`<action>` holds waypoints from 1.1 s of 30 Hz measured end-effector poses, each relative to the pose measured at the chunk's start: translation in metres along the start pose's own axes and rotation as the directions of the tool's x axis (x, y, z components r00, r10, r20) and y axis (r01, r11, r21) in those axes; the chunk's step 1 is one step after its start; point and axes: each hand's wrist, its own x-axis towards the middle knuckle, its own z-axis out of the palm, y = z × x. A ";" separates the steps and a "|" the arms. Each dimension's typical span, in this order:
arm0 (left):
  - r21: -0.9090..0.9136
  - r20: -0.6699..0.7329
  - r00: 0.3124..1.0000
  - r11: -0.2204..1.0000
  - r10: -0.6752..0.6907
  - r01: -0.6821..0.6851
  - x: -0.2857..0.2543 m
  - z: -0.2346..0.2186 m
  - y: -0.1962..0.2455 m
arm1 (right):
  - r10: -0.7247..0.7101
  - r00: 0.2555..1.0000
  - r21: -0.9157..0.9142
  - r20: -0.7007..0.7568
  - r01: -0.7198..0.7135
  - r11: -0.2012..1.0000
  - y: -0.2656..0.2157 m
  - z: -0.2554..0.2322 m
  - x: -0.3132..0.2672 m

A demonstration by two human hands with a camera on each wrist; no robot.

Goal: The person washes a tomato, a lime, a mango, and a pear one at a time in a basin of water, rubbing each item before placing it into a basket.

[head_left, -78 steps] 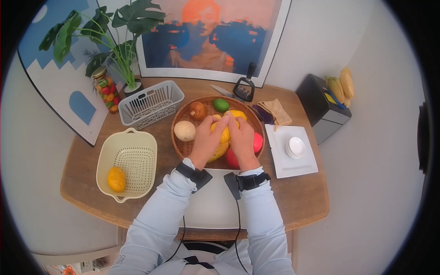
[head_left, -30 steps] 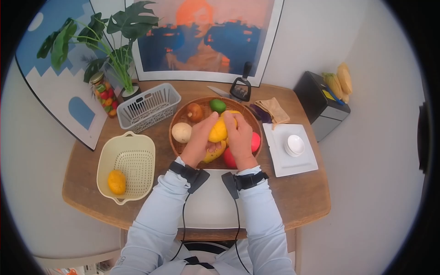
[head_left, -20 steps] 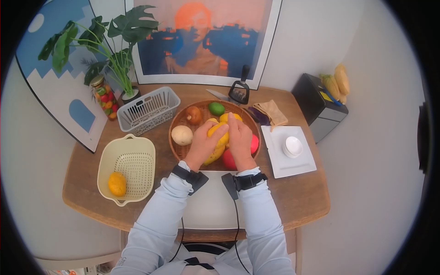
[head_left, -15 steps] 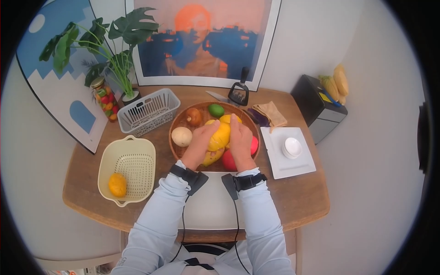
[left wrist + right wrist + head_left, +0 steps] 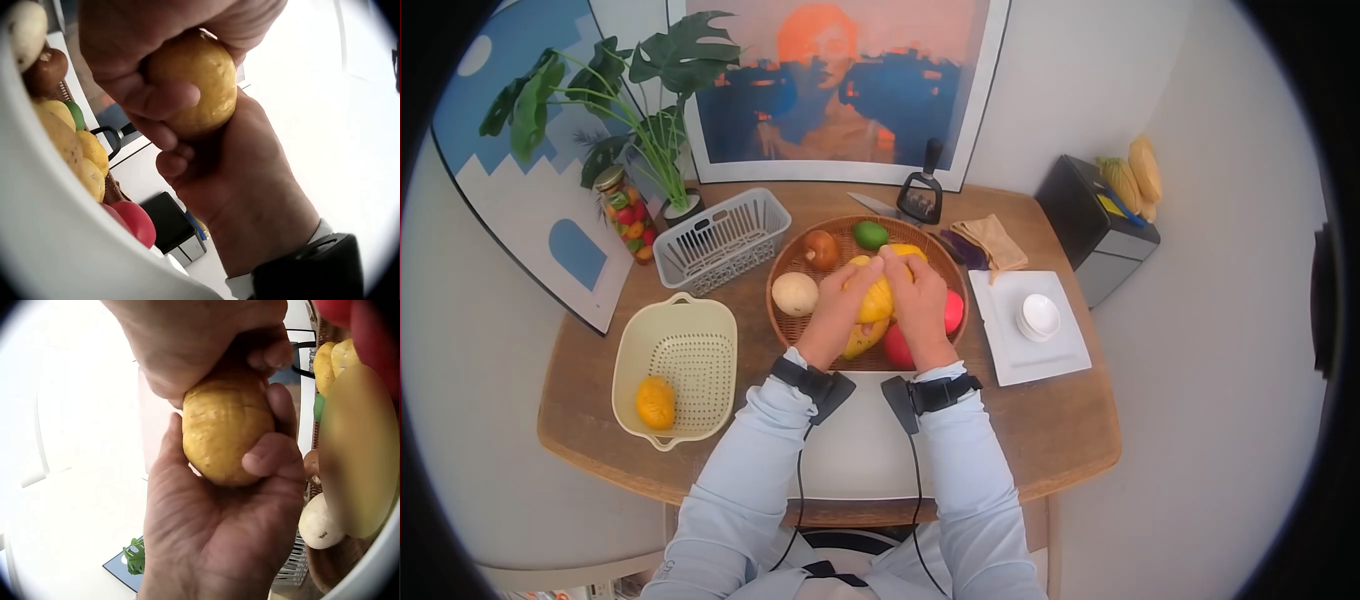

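Both hands meet over the round wicker basket (image 5: 782,333), around a lumpy yellow potato-shaped piece of produce (image 5: 877,300). My left hand (image 5: 834,315) holds it from the left; its curled fingertips show against the waxy, ridged skin (image 5: 219,434) in the right wrist view. My right hand (image 5: 922,310) grips the other side, with its palm against the piece and its fingers bent in the left wrist view. Below lie a yellow spotted mango-like fruit (image 5: 862,345), red produce (image 5: 897,347), a brown onion (image 5: 821,250), a pale round vegetable (image 5: 794,294) and a green fruit (image 5: 870,235).
A cream colander (image 5: 725,345) at left holds another yellow lumpy piece (image 5: 655,402). Behind stand a grey plastic basket (image 5: 720,240), a jar (image 5: 630,215) and a black-handled grater-like tool (image 5: 921,198) near a knife (image 5: 872,204). A white plate (image 5: 1050,365) bears small bowls (image 5: 1040,316).
Both hands stay over the basket and turn the yellow piece between them. The right hand's fingers have come down over its top, and the hands have drawn closer together.
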 end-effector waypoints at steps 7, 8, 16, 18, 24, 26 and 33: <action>-0.175 0.123 0.982 0.970 -0.146 0.167 0.001 -0.016 0.007 | -0.174 0.985 0.060 0.017 0.172 0.983 -0.008 0.005 -0.005; -0.116 0.127 0.985 0.985 -0.113 0.128 0.002 -0.018 0.003 | -0.116 0.993 0.024 0.002 0.116 0.993 -0.003 0.005 -0.004; 0.498 -0.017 0.964 0.838 0.266 -0.223 0.003 -0.001 -0.011 | 0.077 0.997 0.058 -0.024 -0.076 0.995 0.021 0.000 0.007; 0.485 -0.005 0.967 0.846 0.255 -0.220 0.003 -0.002 -0.010 | 0.072 0.997 0.058 -0.030 -0.070 0.996 0.017 0.001 0.006; 0.424 0.054 0.960 0.864 0.276 -0.272 0.002 0.001 -0.007 | 0.074 0.995 0.128 -0.065 -0.065 0.990 0.016 -0.003 0.005; 0.301 0.055 0.993 0.946 0.107 -0.119 -0.005 0.002 0.005 | 0.129 0.989 0.168 -0.070 -0.116 0.979 0.020 -0.003 0.007; -0.239 0.107 0.994 0.970 -0.025 0.050 -0.010 -0.003 0.015 | 0.220 0.975 0.350 0.001 -0.207 0.914 0.011 -0.004 0.003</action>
